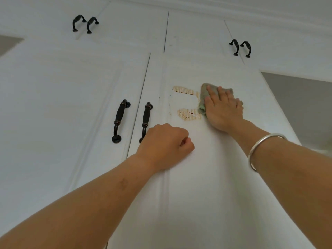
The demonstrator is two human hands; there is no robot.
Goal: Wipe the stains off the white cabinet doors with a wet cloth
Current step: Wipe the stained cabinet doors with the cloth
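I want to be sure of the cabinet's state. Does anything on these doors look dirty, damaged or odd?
Yes. The lower right door carries an upper stain and a lower stain, both brownish and streaked, just left of the cloth under the right hand. Small dark specks lie near that door's left edge.

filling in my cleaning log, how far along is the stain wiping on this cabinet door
Partway. Done: the patch between the upper stain and the lower stain looks wiped clean. In hand: the right hand presses the cloth flat on the door beside them; the left hand rests there as a fist. Left: both stains and a faint outline at their left.
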